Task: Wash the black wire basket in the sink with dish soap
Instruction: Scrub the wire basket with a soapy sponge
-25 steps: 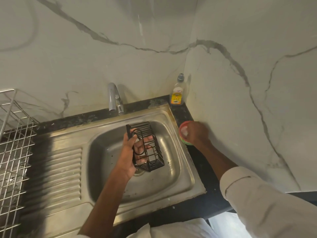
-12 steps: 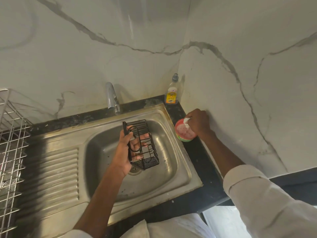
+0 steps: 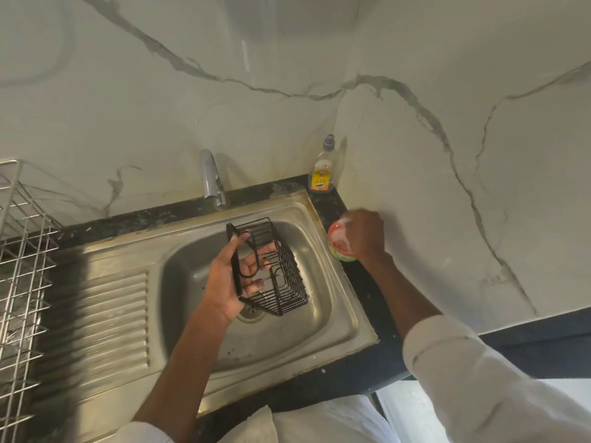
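My left hand [image 3: 227, 279] grips the black wire basket [image 3: 281, 276] by its open rim and holds it tilted over the steel sink [image 3: 319, 324], above the drain [image 3: 252, 312]. On the dark counter right of the sink stands a round red and green soap tub [image 3: 338, 248]. My right hand [image 3: 364, 235] sits on top of it with curled fingers. They pinch a small white pad [image 3: 344, 222], which is blurred.
A chrome tap [image 3: 211, 177] stands behind the sink. A dish soap bottle [image 3: 322, 174] with a yellow label is in the back corner. A wire drying rack [image 3: 19, 266] sits at the far left beside the ribbed drainboard [image 3: 105, 318]. Marble walls close in behind and on the right.
My right hand has kept working over the soap tub, shifting slightly. My left hand has tilted the basket a little over the sink.
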